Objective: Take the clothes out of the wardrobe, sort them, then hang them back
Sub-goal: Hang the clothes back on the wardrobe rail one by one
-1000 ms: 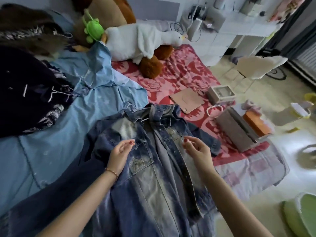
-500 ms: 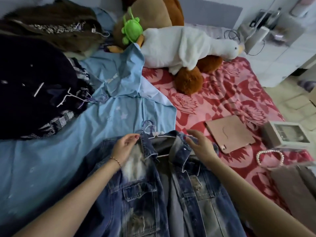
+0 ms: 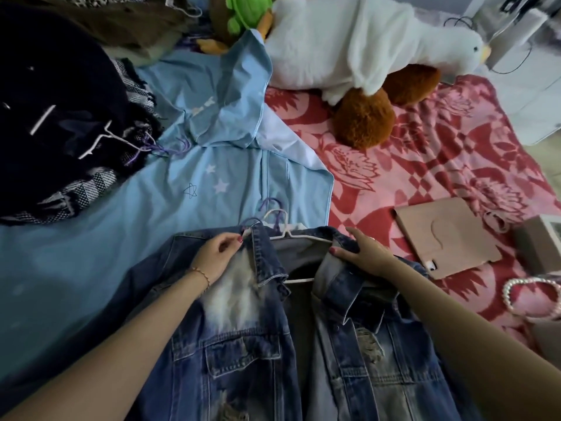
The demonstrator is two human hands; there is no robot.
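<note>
A faded blue denim jacket [image 3: 243, 354] lies front up on the bed, on a white hanger [image 3: 282, 230] whose hook pokes out above the collar. My left hand [image 3: 214, 259] pinches the left side of the collar near the shoulder. My right hand [image 3: 362, 253] grips the right side of the collar, thumb over the fold. A light blue garment [image 3: 188, 165] with small stars lies spread beyond the jacket. A heap of dark clothes [image 3: 60, 123] with white and purple hangers sits at the far left.
A white plush goose [image 3: 358, 41] and a brown plush toy [image 3: 364, 120] lie on the red patterned blanket [image 3: 440, 153]. A flat cardboard piece [image 3: 446, 235], a small box [image 3: 540, 241] and a pearl bracelet [image 3: 528, 296] lie at the right.
Both hands have moved up from the jacket's chest to its collar and taken hold of it. The view has shifted closer and leftward over the bed.
</note>
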